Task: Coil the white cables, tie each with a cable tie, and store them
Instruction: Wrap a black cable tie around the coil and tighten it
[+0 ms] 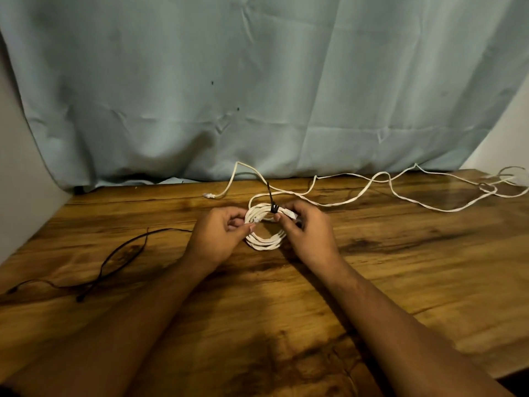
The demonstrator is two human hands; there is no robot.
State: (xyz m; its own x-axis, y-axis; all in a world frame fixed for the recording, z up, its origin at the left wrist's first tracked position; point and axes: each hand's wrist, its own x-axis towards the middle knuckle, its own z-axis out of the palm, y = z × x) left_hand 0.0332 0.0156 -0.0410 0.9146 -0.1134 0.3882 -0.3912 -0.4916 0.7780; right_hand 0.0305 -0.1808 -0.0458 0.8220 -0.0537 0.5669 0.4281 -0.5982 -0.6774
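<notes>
Forearms reach over the bench (400, 267) to a white coil (264, 244) at its middle.
Left hand (220, 233) pinches the coil's left side; right hand (310, 234) has its grip closed on the top right, hiding that part, beside the black tie (272, 202). A loose cable (380, 174) behind is cut off at the right edge.

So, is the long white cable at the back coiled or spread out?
Spread out: the long white cable trails in loose bends across the table, untied.

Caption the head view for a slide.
The left hand and right hand grip a coiled white cable looped by a black cable tie; a loose white cable lies behind.
</notes>
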